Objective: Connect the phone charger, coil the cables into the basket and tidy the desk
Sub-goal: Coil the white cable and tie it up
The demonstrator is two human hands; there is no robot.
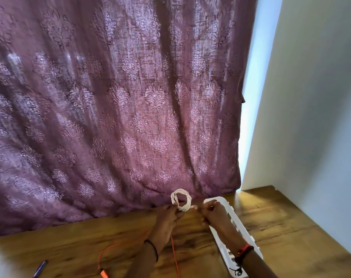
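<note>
Head view: left hand (166,221) pinched the bottom of the white cable coil (181,200), held upright above the desk (281,227) in front of the curtain (110,97). Right hand (212,214) reached the coil's right edge with curled fingers, too blurred to tell if it gripped. White basket (220,199) lay half hidden under the right forearm, and the orange cable (174,253) was cut off by the bottom edge.

Curtain (114,101) along rear, wall (315,97) at right, open desk (287,221) right of basket (222,198)
</note>
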